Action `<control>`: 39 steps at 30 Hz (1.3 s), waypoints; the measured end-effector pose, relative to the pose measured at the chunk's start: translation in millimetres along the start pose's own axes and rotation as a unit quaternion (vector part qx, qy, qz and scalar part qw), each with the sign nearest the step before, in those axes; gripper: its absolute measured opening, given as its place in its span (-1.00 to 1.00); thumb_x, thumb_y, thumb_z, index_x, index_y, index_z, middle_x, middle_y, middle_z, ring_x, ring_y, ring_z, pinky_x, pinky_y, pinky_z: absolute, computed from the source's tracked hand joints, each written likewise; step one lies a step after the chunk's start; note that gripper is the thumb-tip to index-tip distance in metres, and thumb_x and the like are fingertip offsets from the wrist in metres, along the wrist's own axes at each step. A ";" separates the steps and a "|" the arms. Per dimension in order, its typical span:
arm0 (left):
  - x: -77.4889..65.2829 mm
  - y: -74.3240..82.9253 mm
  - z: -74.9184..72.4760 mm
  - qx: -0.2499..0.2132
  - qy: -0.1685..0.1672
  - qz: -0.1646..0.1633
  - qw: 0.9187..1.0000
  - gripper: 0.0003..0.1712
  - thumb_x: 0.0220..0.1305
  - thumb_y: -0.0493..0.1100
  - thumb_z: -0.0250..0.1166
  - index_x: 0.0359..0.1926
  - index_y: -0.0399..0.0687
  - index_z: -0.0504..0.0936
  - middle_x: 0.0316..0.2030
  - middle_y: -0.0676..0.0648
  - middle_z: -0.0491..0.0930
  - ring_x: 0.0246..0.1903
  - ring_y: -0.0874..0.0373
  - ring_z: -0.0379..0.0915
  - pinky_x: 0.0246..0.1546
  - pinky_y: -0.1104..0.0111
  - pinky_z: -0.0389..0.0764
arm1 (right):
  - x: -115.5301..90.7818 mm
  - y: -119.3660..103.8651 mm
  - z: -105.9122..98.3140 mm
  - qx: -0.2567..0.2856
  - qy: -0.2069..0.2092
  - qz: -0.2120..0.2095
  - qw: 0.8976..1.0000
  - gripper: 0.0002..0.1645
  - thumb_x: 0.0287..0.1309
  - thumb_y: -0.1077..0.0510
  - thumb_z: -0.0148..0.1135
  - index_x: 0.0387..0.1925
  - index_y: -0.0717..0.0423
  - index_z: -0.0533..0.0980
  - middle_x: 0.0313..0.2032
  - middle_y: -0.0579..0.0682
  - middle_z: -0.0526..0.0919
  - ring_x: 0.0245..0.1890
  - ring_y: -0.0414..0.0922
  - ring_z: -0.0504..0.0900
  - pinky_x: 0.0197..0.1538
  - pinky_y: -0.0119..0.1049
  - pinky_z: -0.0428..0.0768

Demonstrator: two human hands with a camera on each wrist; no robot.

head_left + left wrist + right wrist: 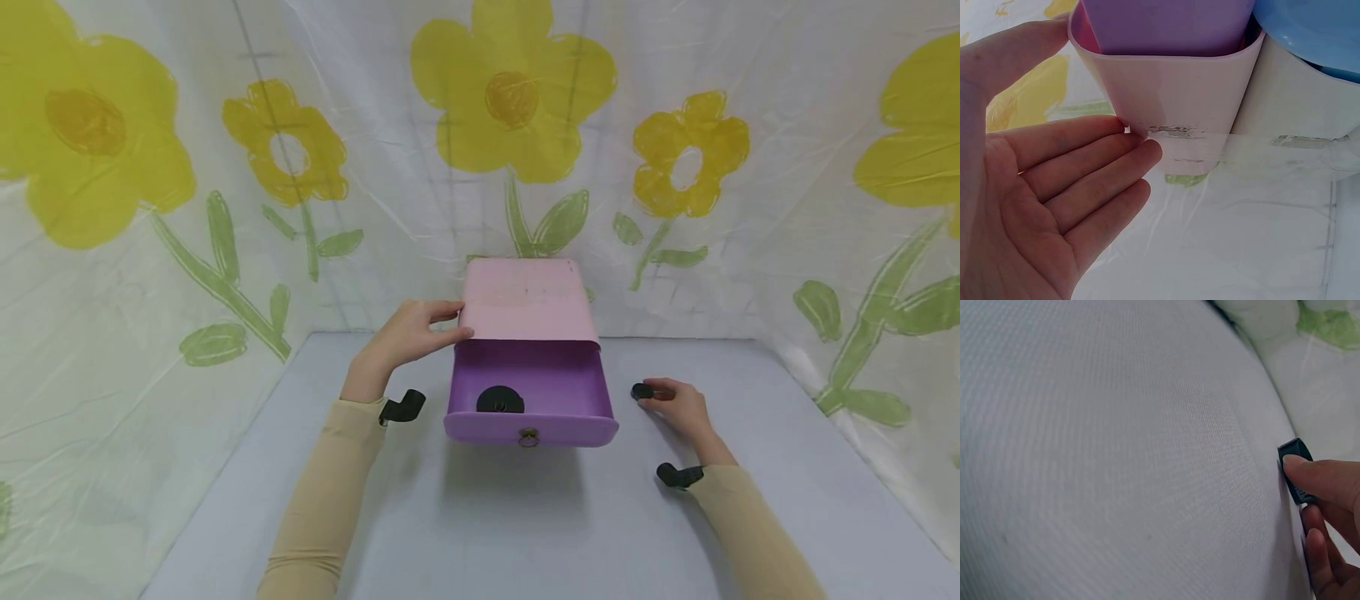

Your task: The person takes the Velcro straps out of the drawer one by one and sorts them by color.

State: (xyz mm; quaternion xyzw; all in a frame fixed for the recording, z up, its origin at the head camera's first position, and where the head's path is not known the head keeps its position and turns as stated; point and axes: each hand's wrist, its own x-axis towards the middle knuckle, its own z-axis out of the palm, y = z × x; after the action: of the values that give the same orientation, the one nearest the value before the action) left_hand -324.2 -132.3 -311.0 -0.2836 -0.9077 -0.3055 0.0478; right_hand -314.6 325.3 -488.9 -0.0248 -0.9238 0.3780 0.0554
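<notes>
– What does the left hand (408,335) touch?
– The side of the pink box (525,296), its fingers nearly straight.
– And the right hand (681,410)?
– Thumb and fingers pinch a small black piece (641,391), right of the pulled-out purple drawer (480,429).
– What lies in that drawer?
– A black disc (500,400), near the front.

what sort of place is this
Probably a small recording or demonstration booth, though I can't be sure: flower-printed sheeting walls in a pale table, a small black device sits at each wrist, and a pink box stands between the hands.
</notes>
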 end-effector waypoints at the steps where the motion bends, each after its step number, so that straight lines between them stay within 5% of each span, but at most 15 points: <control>1: 0.1 -0.1 0.1 0.000 -0.001 0.000 1.000 -0.27 0.18 0.23 0.26 0.26 -0.09 0.46 0.18 -0.12 0.51 0.16 0.04 0.46 0.16 0.12 0.47 | -0.4 -0.2 -0.2 0.000 -0.002 0.002 1.000 -0.39 0.08 0.04 0.37 0.13 0.23 0.50 0.05 0.30 0.58 0.04 0.19 0.55 0.08 0.05 0.49; 23: 0.3 0.7 1.9 -0.002 -0.003 0.000 1.000 -0.28 0.19 0.24 0.25 0.26 -0.07 0.46 0.19 -0.11 0.50 0.16 0.05 0.46 0.18 0.12 0.46 | -6.6 0.3 -10.4 0.004 -0.009 0.003 1.000 -0.33 0.08 0.01 0.37 0.17 0.28 0.45 0.08 0.27 0.57 0.07 0.18 0.57 0.20 0.11 0.39; 39: -0.1 -0.5 1.4 -0.001 0.003 0.003 1.000 -0.30 0.19 0.21 0.26 0.24 -0.09 0.48 0.17 -0.12 0.51 0.14 0.04 0.49 0.17 0.12 0.47 | -21.2 -11.8 -30.7 -0.033 0.028 -0.035 0.998 -0.39 0.12 -0.01 0.33 0.11 0.29 0.49 -0.02 0.25 0.64 -0.04 0.12 0.65 -0.05 -0.06 0.61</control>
State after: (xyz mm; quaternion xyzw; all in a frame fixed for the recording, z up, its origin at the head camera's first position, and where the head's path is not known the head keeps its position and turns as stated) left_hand -324.2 -131.9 -312.4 -0.2851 -0.9065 -0.3071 0.0515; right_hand -289.8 336.3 -460.7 -0.0053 -0.9342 0.3443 0.0935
